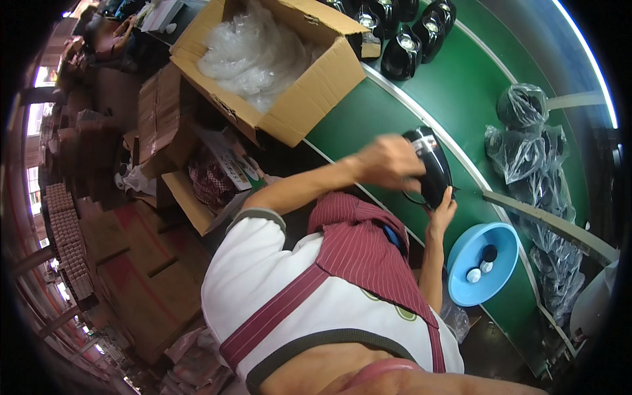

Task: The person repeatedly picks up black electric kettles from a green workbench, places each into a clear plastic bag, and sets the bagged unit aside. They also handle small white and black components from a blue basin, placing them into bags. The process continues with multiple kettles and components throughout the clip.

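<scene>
A glossy black jug-shaped appliance body (434,168) with a silvery label band is held tilted above the green work surface. My right hand (444,209) grips its lower end, with the fingers along its side. Against its left side is my left hand (390,161), curled closed and somewhat blurred. Whatever lies inside those fingers is hidden. A dark thin loop shows beneath the black body, partly covered by my left hand. To the right of my right forearm, a light blue basin (459,284) contains a few small round white and black parts (474,275).
An open cardboard box (329,89) of clear plastic bags stands at the far left of the green table (359,125). Several similar black bodies (401,56) stand beyond. Plastic-wrapped black items (526,155) line the right, behind a metal rail (540,220). Another person (108,46) sits at upper left.
</scene>
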A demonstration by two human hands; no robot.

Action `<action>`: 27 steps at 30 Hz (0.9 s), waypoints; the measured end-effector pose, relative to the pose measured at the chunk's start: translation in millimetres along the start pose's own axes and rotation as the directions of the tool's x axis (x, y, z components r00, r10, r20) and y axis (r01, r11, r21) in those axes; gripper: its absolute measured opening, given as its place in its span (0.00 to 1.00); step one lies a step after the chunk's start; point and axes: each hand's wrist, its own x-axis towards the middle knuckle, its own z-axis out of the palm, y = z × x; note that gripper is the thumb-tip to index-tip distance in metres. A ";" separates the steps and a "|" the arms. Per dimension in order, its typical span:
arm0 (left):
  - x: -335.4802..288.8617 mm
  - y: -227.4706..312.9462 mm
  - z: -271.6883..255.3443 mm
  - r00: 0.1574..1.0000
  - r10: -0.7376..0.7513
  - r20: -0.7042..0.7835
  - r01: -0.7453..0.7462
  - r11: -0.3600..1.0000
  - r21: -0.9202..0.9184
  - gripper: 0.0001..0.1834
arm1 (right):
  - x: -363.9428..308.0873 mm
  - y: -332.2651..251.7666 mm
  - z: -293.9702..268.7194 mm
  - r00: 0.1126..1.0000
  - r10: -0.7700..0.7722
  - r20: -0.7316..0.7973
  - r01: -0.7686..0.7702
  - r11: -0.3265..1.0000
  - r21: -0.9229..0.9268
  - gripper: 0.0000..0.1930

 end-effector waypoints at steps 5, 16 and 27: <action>-37.1 -149.3 -159.2 0.458 -0.758 -0.465 0.888 0.415 0.198 0.17 | -11.9 -36.8 -32.7 0.880 -0.444 -0.167 0.289 0.781 -0.554 0.38; -106.0 -269.9 -145.7 0.147 -0.985 -0.094 0.744 0.047 0.667 0.11 | 14.3 -42.6 -86.7 0.843 -0.457 -0.284 0.170 0.727 -0.665 0.41; 25.7 -95.3 -41.8 0.918 -0.129 -0.376 0.246 0.927 0.284 0.08 | 18.1 -15.5 -116.1 0.799 -0.487 -0.354 0.196 0.766 -0.612 0.37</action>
